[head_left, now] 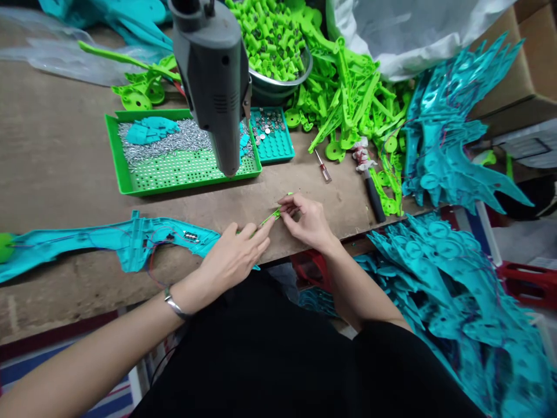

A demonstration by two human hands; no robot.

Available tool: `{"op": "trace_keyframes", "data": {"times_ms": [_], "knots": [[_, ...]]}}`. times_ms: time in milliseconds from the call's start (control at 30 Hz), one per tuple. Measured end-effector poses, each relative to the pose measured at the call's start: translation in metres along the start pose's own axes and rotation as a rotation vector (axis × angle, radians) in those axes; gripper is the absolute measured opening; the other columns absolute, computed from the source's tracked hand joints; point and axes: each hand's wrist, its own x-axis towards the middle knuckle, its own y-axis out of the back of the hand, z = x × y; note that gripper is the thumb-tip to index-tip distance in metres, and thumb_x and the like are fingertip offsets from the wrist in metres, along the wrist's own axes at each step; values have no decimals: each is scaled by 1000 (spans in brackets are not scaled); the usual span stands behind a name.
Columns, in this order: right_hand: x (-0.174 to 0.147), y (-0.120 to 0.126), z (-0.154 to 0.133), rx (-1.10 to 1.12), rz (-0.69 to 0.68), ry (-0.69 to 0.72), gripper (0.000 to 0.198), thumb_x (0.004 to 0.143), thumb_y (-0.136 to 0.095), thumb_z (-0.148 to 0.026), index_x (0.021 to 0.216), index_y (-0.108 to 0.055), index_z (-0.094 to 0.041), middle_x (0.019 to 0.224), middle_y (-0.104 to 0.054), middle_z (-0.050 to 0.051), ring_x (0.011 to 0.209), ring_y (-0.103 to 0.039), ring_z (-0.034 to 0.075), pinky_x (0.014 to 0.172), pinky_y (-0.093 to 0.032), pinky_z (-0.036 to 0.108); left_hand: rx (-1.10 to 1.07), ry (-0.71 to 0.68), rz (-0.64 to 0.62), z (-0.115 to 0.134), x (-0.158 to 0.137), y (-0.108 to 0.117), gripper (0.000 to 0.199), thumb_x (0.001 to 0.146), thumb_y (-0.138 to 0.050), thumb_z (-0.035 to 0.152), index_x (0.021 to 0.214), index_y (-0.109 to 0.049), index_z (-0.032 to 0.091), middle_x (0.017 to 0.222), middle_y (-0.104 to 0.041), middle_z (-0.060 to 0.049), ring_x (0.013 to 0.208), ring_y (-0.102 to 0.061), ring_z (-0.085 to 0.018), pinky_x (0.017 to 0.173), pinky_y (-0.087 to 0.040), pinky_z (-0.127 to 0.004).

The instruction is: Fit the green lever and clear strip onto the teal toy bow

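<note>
A slim bright-green plastic piece lies along the near part of the bench, at the right end of a teal plastic shell half. My left hand covers the end of the shell, its fingers holding the green piece down; its thumb is hidden. On the piece's far end, the thumb and fingertips of my right hand are pinched together. The shell holds red and blue wires and a small metal part. Directly beyond hangs a grey electric screwdriver, tip downward.
A green tray of screws stands behind, beside a teal tray of small metal discs. A small screwdriver and a black-handled tool lie to the right. Green parts and teal shells are heaped beyond.
</note>
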Motion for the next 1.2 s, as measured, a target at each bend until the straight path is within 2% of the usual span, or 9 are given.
{"op": "trace_keyframes", "data": {"times_ms": [167,300,400,600,733,900,1200], "knots": [[0,4,3,-20,-51,67,22,84,-56,-13,105,-61,-17,90,-74,4,76,-71,14,73,-59,29,-65,-37,-6,-3,5,3,25,92,-47,9,107,-63,20,148,-52,-9,100,-54,-25,73,-41,-39],[1,10,6,-42,-56,118,21,88,-53,-13,106,-61,-18,93,-76,4,83,-73,15,79,-60,31,26,-48,-33,-2,7,4,26,93,-42,9,108,-62,18,150,-49,-12,99,-54,-26,71,-40,-39],[1,9,10,-48,-35,176,20,89,-53,-13,107,-60,-19,91,-76,4,84,-73,15,80,-59,31,12,-41,-31,-1,7,5,27,91,-43,6,107,-62,17,150,-49,-13,98,-54,-26,70,-40,-39],[-4,-4,18,-82,47,148,20,89,-55,-17,109,-54,-21,93,-74,5,79,-72,16,75,-59,31,-78,0,1,-1,6,7,27,91,-45,5,103,-63,20,147,-52,-8,97,-53,-25,71,-40,-39],[-7,-8,18,-125,111,160,19,88,-56,-17,106,-54,-22,89,-73,5,82,-72,18,78,-60,34,-49,-15,-10,-1,7,6,29,90,-43,5,105,-63,19,148,-52,-9,96,-53,-25,70,-40,-39],[-8,-7,13,-124,118,173,19,89,-56,-14,106,-53,-21,91,-75,4,82,-73,16,76,-60,31,43,-44,-36,-1,7,6,31,89,-42,4,108,-62,18,151,-49,-10,96,-54,-26,70,-41,-39],[-14,-17,13,-285,260,162,9,86,-58,-17,91,-54,-23,80,-70,4,74,-68,18,70,-57,33,4,-34,-46,-1,6,8,31,88,-42,3,106,-62,18,152,-48,-9,97,-54,-26,70,-42,-40]]}}
